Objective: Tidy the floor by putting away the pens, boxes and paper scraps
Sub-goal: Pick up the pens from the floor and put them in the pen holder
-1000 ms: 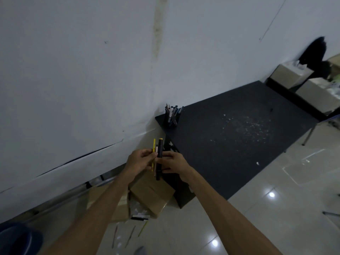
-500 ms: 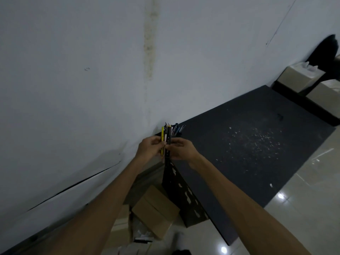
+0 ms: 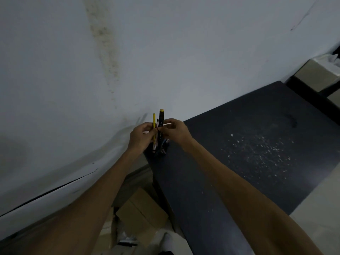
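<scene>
Boxes (image 3: 141, 214) of brown cardboard lie nearest, down on the floor (image 3: 316, 223) between the forearms, beside the end of the dark tabletop (image 3: 248, 144), with pale paper scraps (image 3: 127, 236) and a dark pen (image 3: 127, 243) just in front of them. Both arms reach forward from the lower corners and meet above the tabletop's near-left corner. The left hand (image 3: 140, 137) is curled around a small upright bunch of pens: a thin yellow pen (image 3: 154, 126), a thin pale pen (image 3: 157, 124) and a thicker black marker (image 3: 161, 120) with a yellow cap, all sticking up above the knuckles. The right hand (image 3: 174, 130) is closed at the fingertips, pinching the black marker from the other side. Directly below the bunch, partly hidden by the hands, stands a dark pen holder (image 3: 160, 151) on the tabletop's corner, with more pens in it. Farther right, white crumbs (image 3: 257, 150) speckle the tabletop. Behind everything rises a pale wall (image 3: 165, 52) with a brownish streak (image 3: 106, 48), and cardboard cartons (image 3: 318, 74) sit at the far right.
</scene>
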